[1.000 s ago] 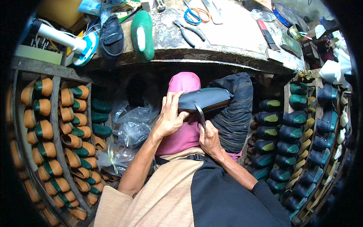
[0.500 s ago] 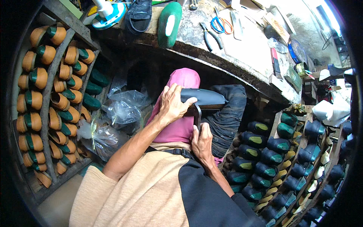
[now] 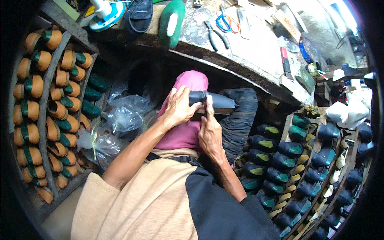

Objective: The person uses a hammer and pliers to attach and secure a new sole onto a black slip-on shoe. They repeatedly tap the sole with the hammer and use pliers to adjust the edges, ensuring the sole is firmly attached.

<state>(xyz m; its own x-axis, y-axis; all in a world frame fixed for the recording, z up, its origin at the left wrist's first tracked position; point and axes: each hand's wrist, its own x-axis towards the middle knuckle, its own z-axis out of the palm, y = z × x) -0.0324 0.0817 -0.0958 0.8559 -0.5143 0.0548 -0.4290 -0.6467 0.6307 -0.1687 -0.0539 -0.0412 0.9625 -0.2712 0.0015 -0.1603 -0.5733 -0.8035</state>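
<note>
The left hand (image 3: 179, 107) clasps a dark shoe (image 3: 222, 101); the right hand (image 3: 211, 134) curls round what might be a hammer (image 3: 205, 95).

We saw the shoe (image 3: 222, 101) lying crosswise before us — dark, smooth, tapering to the right, a brown strip along its near edge. The tool (image 3: 205, 97) — slim, dark — crossed over it lengthwise.
</note>
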